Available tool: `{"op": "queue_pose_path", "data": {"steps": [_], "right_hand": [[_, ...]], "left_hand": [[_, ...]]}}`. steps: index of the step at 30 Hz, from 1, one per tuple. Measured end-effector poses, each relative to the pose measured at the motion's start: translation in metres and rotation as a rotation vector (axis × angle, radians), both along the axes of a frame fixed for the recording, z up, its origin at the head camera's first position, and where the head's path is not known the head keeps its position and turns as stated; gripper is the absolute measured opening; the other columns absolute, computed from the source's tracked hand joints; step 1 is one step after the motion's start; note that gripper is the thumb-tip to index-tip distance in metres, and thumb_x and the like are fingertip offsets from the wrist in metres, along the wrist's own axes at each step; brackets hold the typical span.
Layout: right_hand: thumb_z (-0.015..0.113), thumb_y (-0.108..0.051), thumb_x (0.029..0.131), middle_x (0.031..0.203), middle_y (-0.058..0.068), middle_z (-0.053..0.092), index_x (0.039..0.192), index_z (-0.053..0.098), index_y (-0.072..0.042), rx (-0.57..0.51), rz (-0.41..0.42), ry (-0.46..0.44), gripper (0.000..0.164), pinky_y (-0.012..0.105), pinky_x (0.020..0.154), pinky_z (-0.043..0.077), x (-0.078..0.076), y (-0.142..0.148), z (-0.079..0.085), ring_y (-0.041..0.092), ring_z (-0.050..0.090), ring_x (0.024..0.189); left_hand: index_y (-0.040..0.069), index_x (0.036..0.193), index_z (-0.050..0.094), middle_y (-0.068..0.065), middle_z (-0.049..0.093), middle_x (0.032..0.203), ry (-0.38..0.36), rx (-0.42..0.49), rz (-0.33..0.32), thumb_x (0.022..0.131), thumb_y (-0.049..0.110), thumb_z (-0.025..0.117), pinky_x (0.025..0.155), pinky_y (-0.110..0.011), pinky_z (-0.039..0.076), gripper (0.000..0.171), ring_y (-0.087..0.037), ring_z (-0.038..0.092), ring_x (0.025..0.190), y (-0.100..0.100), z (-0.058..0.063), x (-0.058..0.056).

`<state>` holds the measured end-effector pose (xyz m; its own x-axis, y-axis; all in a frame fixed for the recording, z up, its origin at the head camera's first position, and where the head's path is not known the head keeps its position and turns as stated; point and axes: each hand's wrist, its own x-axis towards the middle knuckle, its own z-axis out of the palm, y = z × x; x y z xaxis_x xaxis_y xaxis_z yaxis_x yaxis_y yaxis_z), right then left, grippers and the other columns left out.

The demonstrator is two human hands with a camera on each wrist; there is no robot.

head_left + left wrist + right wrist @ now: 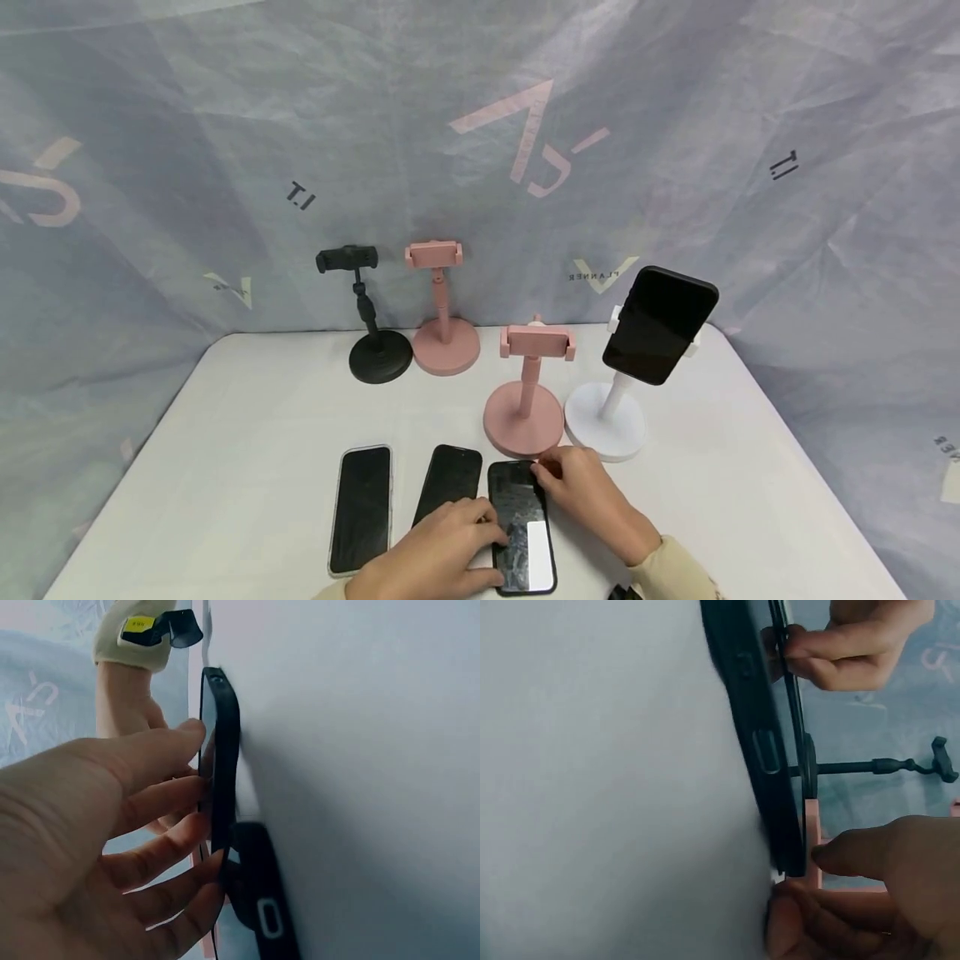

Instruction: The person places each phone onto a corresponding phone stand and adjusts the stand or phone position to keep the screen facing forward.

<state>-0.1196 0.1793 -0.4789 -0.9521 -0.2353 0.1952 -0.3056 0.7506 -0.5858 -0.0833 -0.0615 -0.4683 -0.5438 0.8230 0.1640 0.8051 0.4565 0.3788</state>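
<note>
A dark phone (517,500) with a bright reflection on its screen is between my two hands at the table's front. My right hand (585,493) is at its top right corner. In the right wrist view, the right thumb (855,851) is over the screen side and the curled fingers pinch round the corner. My left hand (442,550) touches the same phone's left edge and screen with loosely bent fingertips. In the left wrist view, its thumb (176,742) rests near the phone's lower end. A second black phone (452,475) lies partly hidden behind my left hand.
A phone in a clear case (362,508) lies at the left. Behind stand a black phone stand (380,354), a pink stand (445,346) and a nearer pink stand (525,421). A white stand (603,421) at the right holds a tilted black phone (660,325). A grey cloth (375,125) hangs behind.
</note>
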Motion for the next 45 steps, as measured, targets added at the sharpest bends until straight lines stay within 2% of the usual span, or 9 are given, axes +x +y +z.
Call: {"op": "queue_pose_path", "data": {"steps": [6, 12, 18, 21, 24, 28, 35, 41, 45], "right_hand": [[0.071, -0.013, 0.089, 0.064, -0.012, 0.054, 0.078, 0.065, -0.020, -0.003, 0.046, -0.009, 0.014, 0.022, 0.052, 0.043, -0.002, -0.004, -0.002, 0.000, 0.047, 0.058], [0.073, -0.022, 0.089, 0.060, -0.010, 0.048, 0.079, 0.060, -0.018, -0.054, 0.018, -0.063, 0.017, 0.021, 0.048, 0.038, 0.001, -0.002, -0.002, 0.002, 0.043, 0.051], [0.070, -0.024, 0.092, 0.067, -0.005, 0.056, 0.095, 0.056, -0.011, -0.209, 0.046, -0.176, 0.019, 0.024, 0.049, 0.045, 0.001, -0.002, 0.006, 0.007, 0.052, 0.052], [0.067, -0.024, 0.094, 0.066, 0.001, 0.060, 0.101, 0.055, -0.006, -0.341, 0.059, -0.283, 0.023, 0.028, 0.049, 0.050, 0.003, -0.004, 0.011, 0.014, 0.056, 0.052], [0.067, -0.020, 0.094, 0.067, 0.003, 0.064, 0.105, 0.055, -0.005, -0.436, 0.035, -0.307, 0.023, 0.027, 0.049, 0.050, 0.004, -0.007, 0.016, 0.015, 0.056, 0.052], [0.068, -0.017, 0.093, 0.074, 0.002, 0.068, 0.105, 0.056, -0.007, -0.502, 0.006, -0.217, 0.020, 0.026, 0.049, 0.050, 0.004, -0.010, 0.024, 0.012, 0.054, 0.055], [0.068, -0.016, 0.093, 0.075, 0.009, 0.068, 0.104, 0.056, -0.005, -0.641, 0.014, -0.073, 0.020, 0.031, 0.053, 0.054, 0.005, -0.008, 0.057, 0.016, 0.057, 0.057], [0.068, -0.009, 0.092, 0.075, 0.008, 0.068, 0.108, 0.057, -0.007, -0.659, 0.009, 0.060, 0.019, 0.028, 0.054, 0.053, 0.005, -0.006, 0.084, 0.019, 0.057, 0.056], [0.069, -0.004, 0.089, 0.072, 0.005, 0.067, 0.108, 0.059, -0.009, -0.639, -0.009, 0.168, 0.022, 0.026, 0.048, 0.046, 0.006, -0.008, 0.095, 0.016, 0.054, 0.054]], "left_hand": [[0.028, 0.108, 0.068, 0.013, 0.054, 0.105, 0.030, 0.001, 0.016, 0.078, 0.056, 0.073, 0.074, -0.022, 0.047, 0.042, -0.003, 0.051, 0.091, 0.003, -0.006, 0.001], [0.030, 0.098, 0.066, 0.014, 0.052, 0.101, 0.035, 0.026, 0.048, 0.069, 0.057, 0.075, 0.072, -0.020, 0.047, 0.040, -0.001, 0.049, 0.087, 0.007, -0.010, -0.001], [0.030, 0.079, 0.055, 0.015, 0.041, 0.094, 0.061, 0.058, 0.109, 0.059, 0.058, 0.083, 0.069, -0.017, 0.040, 0.044, 0.000, 0.040, 0.082, 0.006, -0.013, -0.003], [0.029, 0.077, 0.052, 0.016, 0.040, 0.091, 0.086, 0.091, 0.128, 0.061, 0.057, 0.083, 0.069, -0.017, 0.039, 0.044, -0.001, 0.038, 0.080, 0.003, -0.014, -0.002], [0.027, 0.075, 0.050, 0.017, 0.038, 0.084, 0.138, 0.157, 0.167, 0.063, 0.054, 0.082, 0.066, -0.014, 0.037, 0.044, 0.000, 0.037, 0.076, 0.003, -0.012, -0.003], [0.025, 0.072, 0.044, 0.018, 0.035, 0.075, 0.115, 0.230, 0.260, 0.067, 0.051, 0.082, 0.058, -0.011, 0.034, 0.046, 0.001, 0.036, 0.068, 0.001, -0.007, -0.005], [0.027, 0.079, 0.051, 0.016, 0.046, 0.071, -0.105, 0.308, 0.400, 0.085, 0.056, 0.066, 0.049, -0.015, 0.039, 0.034, 0.002, 0.043, 0.059, -0.001, 0.006, -0.011], [0.023, 0.093, 0.059, 0.014, 0.060, 0.075, -0.230, 0.463, 0.326, 0.097, 0.043, 0.058, 0.054, -0.016, 0.048, 0.021, 0.003, 0.053, 0.060, 0.007, 0.018, -0.017], [0.018, 0.087, 0.054, 0.011, 0.054, 0.067, -0.284, 0.570, 0.272, 0.100, 0.035, 0.055, 0.046, -0.016, 0.041, 0.021, 0.002, 0.043, 0.050, 0.014, 0.027, -0.018]]}}
